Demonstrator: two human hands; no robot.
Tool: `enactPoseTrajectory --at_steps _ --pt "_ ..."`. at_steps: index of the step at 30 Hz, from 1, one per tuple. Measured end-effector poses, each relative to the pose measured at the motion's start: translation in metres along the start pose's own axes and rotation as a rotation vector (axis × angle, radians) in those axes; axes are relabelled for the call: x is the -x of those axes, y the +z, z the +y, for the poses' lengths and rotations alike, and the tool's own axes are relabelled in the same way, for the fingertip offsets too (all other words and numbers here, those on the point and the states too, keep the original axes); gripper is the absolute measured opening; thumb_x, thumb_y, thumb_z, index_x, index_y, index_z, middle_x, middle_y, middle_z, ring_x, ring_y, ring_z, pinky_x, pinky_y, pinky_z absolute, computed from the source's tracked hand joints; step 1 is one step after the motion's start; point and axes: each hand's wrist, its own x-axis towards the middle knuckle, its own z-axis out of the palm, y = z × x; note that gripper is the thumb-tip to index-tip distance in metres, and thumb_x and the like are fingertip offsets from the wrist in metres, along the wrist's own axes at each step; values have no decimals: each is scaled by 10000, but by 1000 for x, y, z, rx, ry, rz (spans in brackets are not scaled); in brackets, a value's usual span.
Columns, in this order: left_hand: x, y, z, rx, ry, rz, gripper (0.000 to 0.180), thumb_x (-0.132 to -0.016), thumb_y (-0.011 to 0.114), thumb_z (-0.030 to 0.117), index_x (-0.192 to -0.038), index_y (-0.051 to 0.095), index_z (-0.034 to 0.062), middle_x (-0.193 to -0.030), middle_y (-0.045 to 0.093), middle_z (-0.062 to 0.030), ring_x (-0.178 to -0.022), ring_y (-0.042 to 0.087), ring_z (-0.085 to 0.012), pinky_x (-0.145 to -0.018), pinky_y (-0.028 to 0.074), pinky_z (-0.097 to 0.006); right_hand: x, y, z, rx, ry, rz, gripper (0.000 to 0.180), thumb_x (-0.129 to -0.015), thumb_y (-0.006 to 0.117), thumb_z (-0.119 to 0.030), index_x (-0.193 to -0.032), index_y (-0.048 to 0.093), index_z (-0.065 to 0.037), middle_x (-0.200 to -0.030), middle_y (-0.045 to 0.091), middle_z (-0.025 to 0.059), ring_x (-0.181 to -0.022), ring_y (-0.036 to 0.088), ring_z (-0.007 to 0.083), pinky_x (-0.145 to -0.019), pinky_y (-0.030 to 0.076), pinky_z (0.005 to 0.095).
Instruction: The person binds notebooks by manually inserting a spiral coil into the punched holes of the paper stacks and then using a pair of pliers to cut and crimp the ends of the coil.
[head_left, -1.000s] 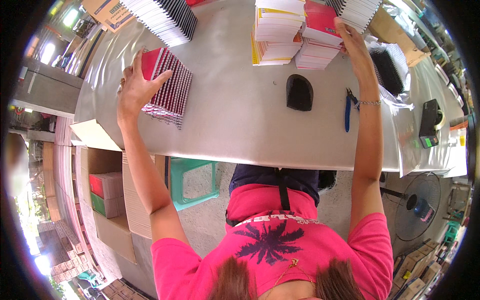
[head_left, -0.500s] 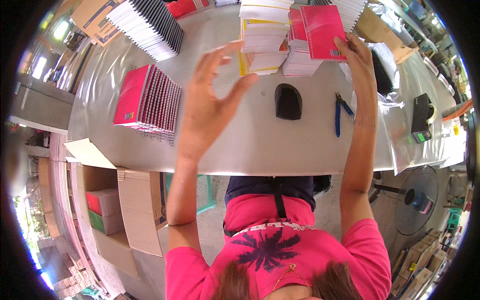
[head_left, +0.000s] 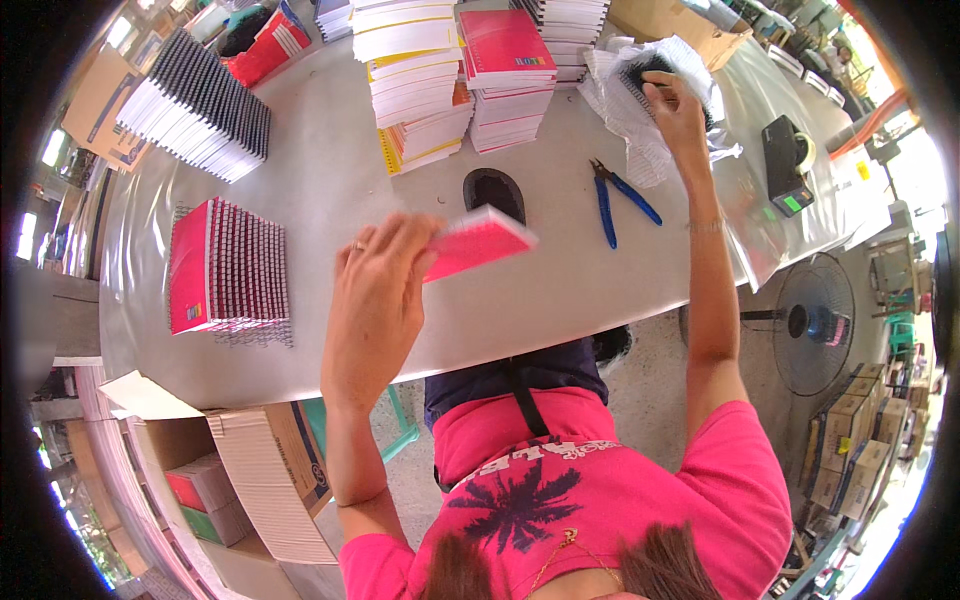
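My left hand (head_left: 375, 305) is closed round one end of a thin red-covered book (head_left: 482, 248), held tilted above the near part of the table. The book is slightly smeared by motion. At the far right my right hand (head_left: 680, 115) has its fingers bent down on a dark bundle of what look like black binding coils (head_left: 635, 76), lying in crumpled white paper (head_left: 640, 150). What its fingertips pinch, if anything, is hidden. A black rounded pad (head_left: 492, 195) lies behind the held book. Blue-handled cutting pliers (head_left: 606, 212) rest open between pad and paper.
Red-covered books (head_left: 508, 45) and white-and-yellow page blocks (head_left: 405, 50) form tall stacks at the back. Coil-bound red notebooks (head_left: 190, 270) and black-coiled ones (head_left: 200, 110) stand left. A tape dispenser (head_left: 787, 165) sits right, a fan (head_left: 815, 322) beyond the table edge, an open carton (head_left: 265, 480) below left.
The red book has passed from my right hand to my left and come nearer me. My right hand has moved from the stacks to the black coils. The view has shifted too.
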Motion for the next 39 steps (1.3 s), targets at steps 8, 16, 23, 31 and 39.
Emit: enactPoseTrajectory --at_steps 8,16,23,31,39 --pt "36 47 -7 -332 -137 -26 290 -868 590 73 -1153 549 109 -1134 531 -61 -1195 455 -268 -1124 132 -585 -38 33 100 599 -232 -210 258 -796 693 -153 -1019 676 -25 -959 647 205 -979 605 372 -878 488 451" --pt "36 76 4 -284 -179 261 421 -759 752 434 -1000 580 135 -1162 487 -28 -1218 402 -274 -1100 73 -648 -26 11 22 614 -267 21 250 -915 535 -89 -1124 670 -61 -1044 682 162 -932 643 357 -879 492 429" --pt "30 98 6 -156 -239 464 520 -634 837 479 -919 567 138 -1191 472 -52 -1217 398 -297 -1076 153 -593 85 3 -93 -197 -179 -616 252 -906 623 -99 -1145 696 -71 -997 688 93 -852 599 165 -794 470 280" --pt "25 100 5 -181 -197 526 466 -628 853 390 -887 556 141 -1138 505 -35 -1162 424 -287 -1014 234 -531 141 14 -129 -296 -28 -807 283 -834 697 -12 -1115 711 -42 -890 613 38 -831 542 129 -784 450 262" --pt "27 104 1 -251 -196 518 480 -602 824 421 -900 554 158 -1081 509 -7 -1126 430 -269 -981 265 -561 152 20 -126 -330 -82 -722 270 -814 701 -16 -1079 718 -61 -894 609 77 -758 552 159 -735 472 287"
